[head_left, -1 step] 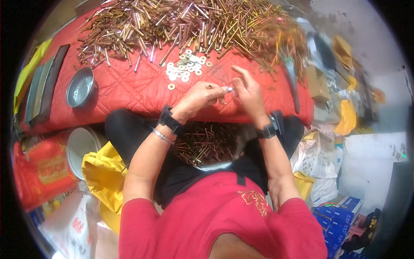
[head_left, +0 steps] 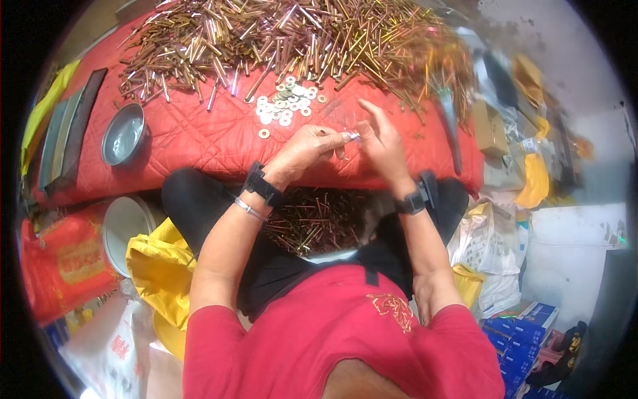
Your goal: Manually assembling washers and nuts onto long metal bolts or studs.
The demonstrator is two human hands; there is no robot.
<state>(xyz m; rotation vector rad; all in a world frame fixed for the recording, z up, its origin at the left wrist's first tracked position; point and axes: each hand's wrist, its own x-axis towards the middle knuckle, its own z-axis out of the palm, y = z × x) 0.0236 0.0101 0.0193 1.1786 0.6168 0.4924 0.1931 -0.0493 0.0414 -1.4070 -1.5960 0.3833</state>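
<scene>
Over the near edge of the red quilted cloth (head_left: 199,149), my left hand (head_left: 307,147) is closed, its thumb and forefinger pinching a small shiny metal fastener (head_left: 353,136). Most of that piece is hidden by the fingers. My right hand (head_left: 383,141) is just to the right, with thumb and fingers apart. Its thumb is close to the fastener's tip; I cannot tell if they touch. Beyond my left hand lies a loose pile of flat washers (head_left: 286,103), with one washer (head_left: 264,133) apart from the rest.
A large heap of brass-coloured metal rods (head_left: 279,40) covers the far side. A grey metal bowl (head_left: 124,135) stands at left. More rods (head_left: 312,223) fill a container between my legs. A yellow bag (head_left: 163,266) is at lower left, blue boxes (head_left: 515,346) at lower right.
</scene>
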